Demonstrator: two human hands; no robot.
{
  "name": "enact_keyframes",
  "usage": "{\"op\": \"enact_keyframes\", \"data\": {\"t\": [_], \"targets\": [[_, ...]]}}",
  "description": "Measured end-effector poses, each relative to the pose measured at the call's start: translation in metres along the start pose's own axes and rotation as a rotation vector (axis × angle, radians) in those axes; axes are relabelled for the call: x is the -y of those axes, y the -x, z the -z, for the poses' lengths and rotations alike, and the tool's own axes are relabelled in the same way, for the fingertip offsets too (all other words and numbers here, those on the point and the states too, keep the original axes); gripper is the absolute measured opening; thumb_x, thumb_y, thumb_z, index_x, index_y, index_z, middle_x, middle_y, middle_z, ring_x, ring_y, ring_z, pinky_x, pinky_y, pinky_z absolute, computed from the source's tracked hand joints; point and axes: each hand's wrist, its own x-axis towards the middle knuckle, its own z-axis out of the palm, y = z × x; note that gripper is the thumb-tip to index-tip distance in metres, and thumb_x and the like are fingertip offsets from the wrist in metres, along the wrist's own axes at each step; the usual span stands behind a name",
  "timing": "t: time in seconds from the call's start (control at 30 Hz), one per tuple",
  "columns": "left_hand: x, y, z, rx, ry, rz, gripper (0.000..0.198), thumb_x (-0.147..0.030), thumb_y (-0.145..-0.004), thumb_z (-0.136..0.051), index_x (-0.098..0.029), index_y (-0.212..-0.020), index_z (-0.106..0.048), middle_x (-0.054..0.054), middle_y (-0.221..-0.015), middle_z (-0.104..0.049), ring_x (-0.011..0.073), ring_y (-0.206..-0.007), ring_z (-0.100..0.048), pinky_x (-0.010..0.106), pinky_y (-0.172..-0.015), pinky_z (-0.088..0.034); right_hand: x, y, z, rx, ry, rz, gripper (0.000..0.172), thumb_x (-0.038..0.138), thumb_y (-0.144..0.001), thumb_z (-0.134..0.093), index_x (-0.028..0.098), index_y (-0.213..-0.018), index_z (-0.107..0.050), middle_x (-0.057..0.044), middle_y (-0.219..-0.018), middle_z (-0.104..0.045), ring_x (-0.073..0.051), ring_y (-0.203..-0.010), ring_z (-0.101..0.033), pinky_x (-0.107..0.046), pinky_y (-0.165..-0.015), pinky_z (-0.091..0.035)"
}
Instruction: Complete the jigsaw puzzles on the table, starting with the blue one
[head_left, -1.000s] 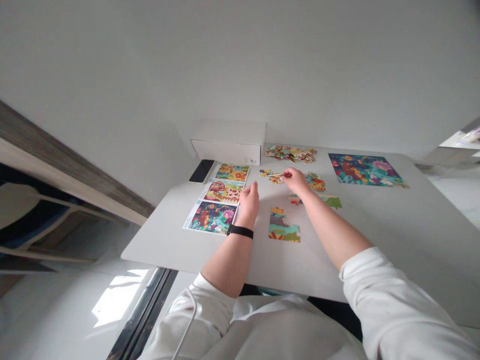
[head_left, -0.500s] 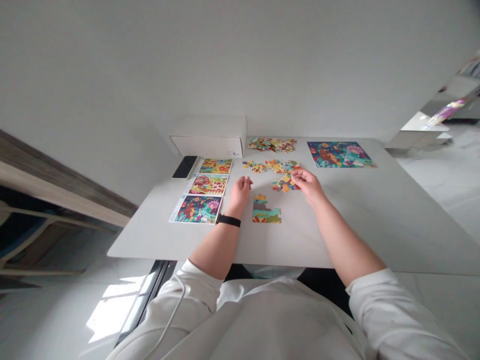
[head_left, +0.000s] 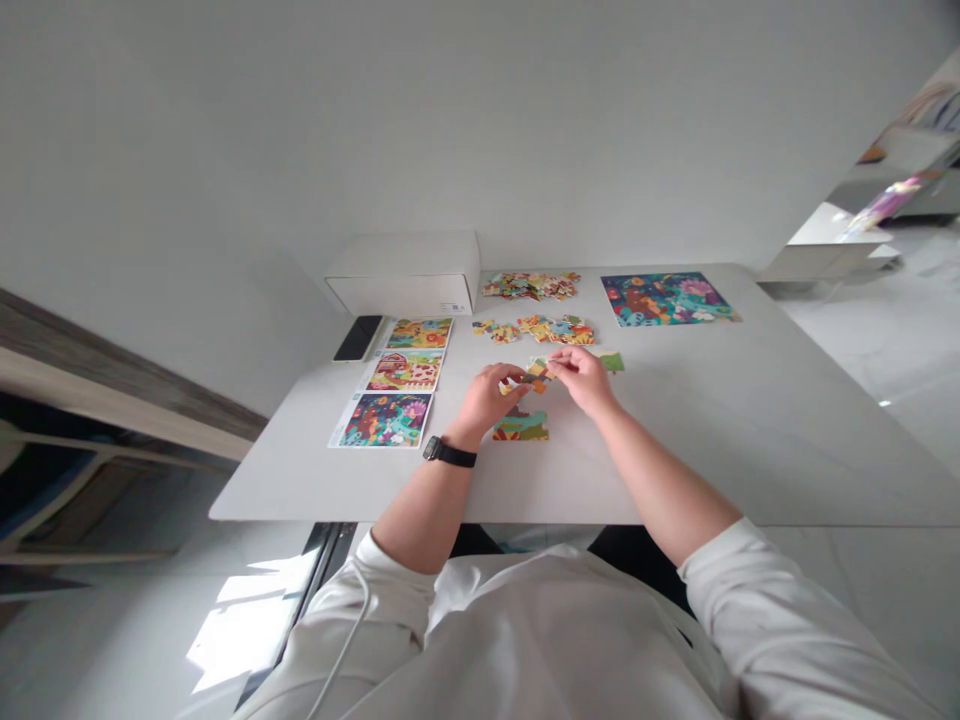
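A small cluster of interlocked cardboard jigsaw pieces in yellow, orange and teal was up off the white bench, between the person's two hands. Its long axis ran roughly left to right across the view, just above a partly built section of jigsaw in teal, red and mustard. The right hand was the nearer to the cluster's right end, nearly closed, with its thumb and fingers pinching that end. The left hand was curled, its fingertips reaching the cluster's left end, though I cannot tell whether they had a firm hold.

A lone green jigsaw piece lay just beyond the right hand. Farther up the bench stretched a loose row of jigsaw pieces, and behind that a heap of jigsaw pieces. To the right lay a completed jungle-scene jigsaw. Three printed picture cards formed a column to the left, beside a black smartphone and a white cardboard box. A black wristband watch circled the left wrist, and white sleeves were pushed back along both forearms.
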Motion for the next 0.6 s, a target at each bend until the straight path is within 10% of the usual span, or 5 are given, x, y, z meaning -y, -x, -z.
{"op": "enact_keyframes", "data": {"t": [0.6], "targets": [[0.0021, -0.0058, -0.0009, -0.042, 0.425, 0.294, 0.050, -0.066, -0.080, -0.082, -0.017, -0.088, -0.073, 0.005, -0.079, -0.074, 0.0160, -0.072, -0.063, 0.028, -0.066, -0.049, 0.0038, 0.0086, -0.0064, 0.211, 0.102, -0.057, 0.044, 0.069, -0.085, -0.076, 0.025, -0.087, -0.074, -0.004, -0.083, -0.081, -0.023, -0.079, -0.074, -0.037, -0.080, -0.057]]}}
